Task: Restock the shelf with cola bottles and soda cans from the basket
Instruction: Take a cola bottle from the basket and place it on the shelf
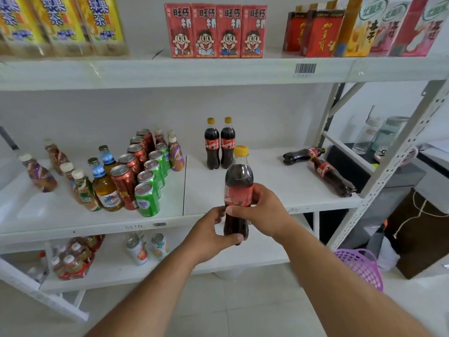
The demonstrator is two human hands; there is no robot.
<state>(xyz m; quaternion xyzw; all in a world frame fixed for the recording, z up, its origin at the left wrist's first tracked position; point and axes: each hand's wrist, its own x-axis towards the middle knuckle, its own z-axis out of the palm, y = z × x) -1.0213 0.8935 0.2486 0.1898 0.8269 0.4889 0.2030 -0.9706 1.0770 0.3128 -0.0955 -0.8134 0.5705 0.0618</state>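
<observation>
Plastic bottle: cola bottle point(238, 190) in my hands, full by the look of it, so I'd guess some weight. Wall should give a bit under squeeze, smooth and possibly slick below the label.
Grip point: I'd hold at the waist under the red label, where the body narrows. Cap end is not a good carry point.
Look: dark cola, yellow cap, red wrap label with white script, upright, roughly vertical.
Left hand point(211, 233): fingers and thumb curled round the bottle's lower body, thumb across the front near the base.
Right hand point(261, 211): wrapped on the label band from the right, thumb on the front. Both hands clamped on the same bottle, right just above left.
Position: bottle held in front of the middle shelf point(279, 188) edge, not yet set down.
Shelf stock: two standing colas point(220, 144) at the back, touching side by side. Two fallen colas point(320, 166) lying at the right end.
Cans: red and green soda cans point(143, 171) in rows to the left, beyond the divider.
Basket: purple basket point(362, 266) on the floor at lower right, contents not visible.
Next, my read: set it upright just in front of the standing pair.
</observation>
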